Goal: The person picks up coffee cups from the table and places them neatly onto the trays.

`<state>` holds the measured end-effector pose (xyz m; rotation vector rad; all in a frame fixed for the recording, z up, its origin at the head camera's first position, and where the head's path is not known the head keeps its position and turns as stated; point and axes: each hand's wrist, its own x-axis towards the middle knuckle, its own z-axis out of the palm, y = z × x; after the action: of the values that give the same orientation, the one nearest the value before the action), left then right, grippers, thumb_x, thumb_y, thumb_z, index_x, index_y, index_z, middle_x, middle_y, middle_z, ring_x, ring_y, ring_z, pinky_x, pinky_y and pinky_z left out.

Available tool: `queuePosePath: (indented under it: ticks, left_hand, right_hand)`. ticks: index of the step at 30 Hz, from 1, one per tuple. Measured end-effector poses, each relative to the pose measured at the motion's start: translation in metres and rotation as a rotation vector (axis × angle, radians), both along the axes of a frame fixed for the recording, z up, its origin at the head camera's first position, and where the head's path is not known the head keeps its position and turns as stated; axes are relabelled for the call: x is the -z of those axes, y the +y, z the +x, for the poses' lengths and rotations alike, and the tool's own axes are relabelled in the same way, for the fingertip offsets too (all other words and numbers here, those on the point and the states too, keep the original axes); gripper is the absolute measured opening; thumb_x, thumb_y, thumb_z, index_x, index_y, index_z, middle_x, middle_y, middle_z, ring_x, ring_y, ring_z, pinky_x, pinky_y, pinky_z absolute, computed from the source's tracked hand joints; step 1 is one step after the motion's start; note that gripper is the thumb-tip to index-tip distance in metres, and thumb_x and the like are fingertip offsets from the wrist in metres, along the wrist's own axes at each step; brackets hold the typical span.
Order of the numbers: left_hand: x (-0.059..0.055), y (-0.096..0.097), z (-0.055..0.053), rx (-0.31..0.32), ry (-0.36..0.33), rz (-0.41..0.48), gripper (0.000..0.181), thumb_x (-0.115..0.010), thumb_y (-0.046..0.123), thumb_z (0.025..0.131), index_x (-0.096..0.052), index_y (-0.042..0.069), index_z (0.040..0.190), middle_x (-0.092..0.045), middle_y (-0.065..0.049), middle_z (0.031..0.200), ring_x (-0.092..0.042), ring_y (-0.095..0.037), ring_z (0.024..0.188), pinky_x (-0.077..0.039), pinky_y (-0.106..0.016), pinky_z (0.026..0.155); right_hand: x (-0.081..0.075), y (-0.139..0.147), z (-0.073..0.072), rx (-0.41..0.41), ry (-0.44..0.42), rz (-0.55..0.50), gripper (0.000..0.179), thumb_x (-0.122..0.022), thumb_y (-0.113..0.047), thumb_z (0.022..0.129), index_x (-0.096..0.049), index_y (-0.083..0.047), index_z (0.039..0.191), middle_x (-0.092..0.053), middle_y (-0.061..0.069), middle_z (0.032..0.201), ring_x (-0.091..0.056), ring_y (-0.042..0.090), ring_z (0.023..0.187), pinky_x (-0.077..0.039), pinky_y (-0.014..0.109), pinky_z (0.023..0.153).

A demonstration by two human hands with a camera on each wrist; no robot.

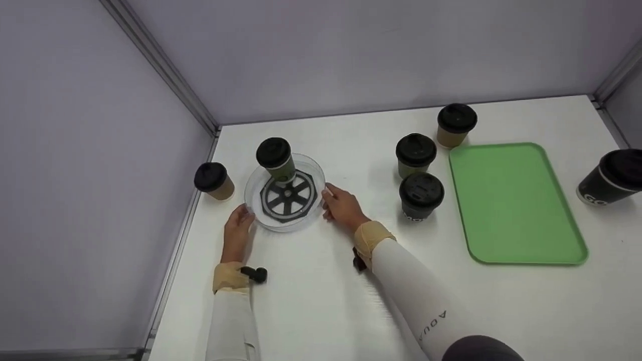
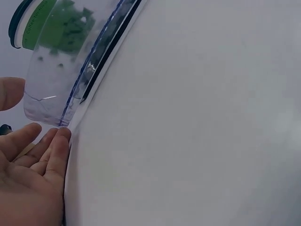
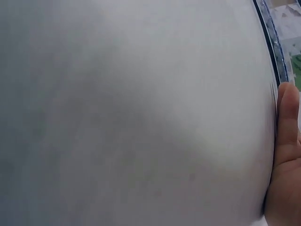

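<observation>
1 clear round dish (image 1: 287, 205) sits apparently flat on the table (image 1: 306, 301), 1 black-lidded green cup (image 1: 279, 161) inside.

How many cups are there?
6: far-left cup, cup inside the clear dish, far-right cup, three cups near the left of the tray. Bottom dark shape is unclear.

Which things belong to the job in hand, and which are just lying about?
Apparently in the job:
clear round dish
left hand, right hand, at its sides
green cup standing in it
black spoked piece inside or under the dish

Apparently lying about:
leftmost brown cup
rear brown cup
second green cup
dark cup
green tray
large black cup
</observation>
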<state>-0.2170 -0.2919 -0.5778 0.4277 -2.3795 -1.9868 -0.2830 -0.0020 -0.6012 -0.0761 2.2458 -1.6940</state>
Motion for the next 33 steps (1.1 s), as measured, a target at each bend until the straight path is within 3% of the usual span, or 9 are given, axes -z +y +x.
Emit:
queuePosePath:
  ticks: [3,6,12,16,22,26,33]
  left_hand:
    - [0.008,-0.007,-0.006,0.000,0.009,0.012,0.054,-0.054,0.014,0.100,-0.035,-0.002,0.148,-0.040,-0.021,0.146,-0.040,-0.028,0.133,-0.034,-0.037,0.108]
    - [0.013,-0.015,-0.003,-0.051,0.024,0.017,0.053,-0.056,0.015,0.100,-0.037,-0.001,0.147,-0.043,-0.020,0.144,-0.045,-0.028,0.128,-0.039,-0.036,0.105]
    - [-0.011,-0.023,0.009,-0.179,0.073,-0.026,0.045,-0.061,0.015,0.097,-0.051,-0.002,0.137,-0.049,-0.018,0.139,-0.053,-0.024,0.117,-0.044,-0.033,0.095]
    - [-0.027,-0.033,0.009,-0.229,0.120,-0.098,0.040,-0.068,0.019,0.093,-0.060,0.002,0.128,-0.056,-0.016,0.131,-0.057,-0.019,0.106,-0.045,-0.028,0.084]
    - [-0.049,-0.054,0.000,-0.277,0.187,-0.179,0.039,-0.072,0.011,0.089,-0.061,-0.001,0.125,-0.060,-0.013,0.123,-0.058,-0.019,0.103,-0.048,-0.024,0.083]
    - [-0.051,-0.073,-0.013,-0.282,0.199,-0.219,0.047,-0.072,0.008,0.087,-0.056,-0.003,0.130,-0.056,-0.016,0.128,-0.056,-0.024,0.110,-0.048,-0.026,0.088]
    - [-0.051,-0.090,-0.038,-0.217,0.198,-0.326,0.068,-0.079,0.019,0.084,-0.047,0.004,0.141,-0.047,-0.012,0.142,-0.045,-0.025,0.128,-0.038,-0.035,0.104]
  right_hand:
    - [-0.001,0.000,-0.001,-0.002,-0.007,0.000,0.053,-0.043,-0.040,0.104,-0.037,-0.017,0.151,-0.065,0.005,0.090,-0.065,0.018,0.067,-0.055,0.030,0.062]
    - [0.001,-0.004,0.001,-0.010,-0.022,-0.009,0.052,-0.044,-0.040,0.104,-0.037,-0.018,0.151,-0.065,0.006,0.090,-0.066,0.017,0.068,-0.055,0.030,0.062]
    - [0.003,-0.004,0.002,-0.012,-0.017,-0.007,0.051,-0.044,-0.038,0.104,-0.038,-0.018,0.151,-0.065,0.006,0.090,-0.066,0.018,0.068,-0.055,0.030,0.063]
    - [0.001,-0.001,0.001,-0.018,0.012,0.018,0.052,-0.043,-0.039,0.105,-0.038,-0.017,0.151,-0.066,0.006,0.089,-0.066,0.017,0.067,-0.055,0.030,0.064]
    - [-0.001,0.001,0.001,-0.022,0.010,0.030,0.051,-0.043,-0.038,0.105,-0.038,-0.017,0.151,-0.065,0.005,0.089,-0.066,0.016,0.066,-0.055,0.029,0.064]
    - [-0.001,0.000,0.001,-0.026,0.015,0.035,0.052,-0.043,-0.039,0.105,-0.038,-0.017,0.151,-0.066,0.006,0.089,-0.067,0.016,0.066,-0.054,0.029,0.065]
    - [0.000,0.000,-0.001,-0.011,-0.009,0.003,0.052,-0.043,-0.040,0.104,-0.037,-0.017,0.151,-0.065,0.006,0.088,-0.067,0.017,0.066,-0.055,0.029,0.063]
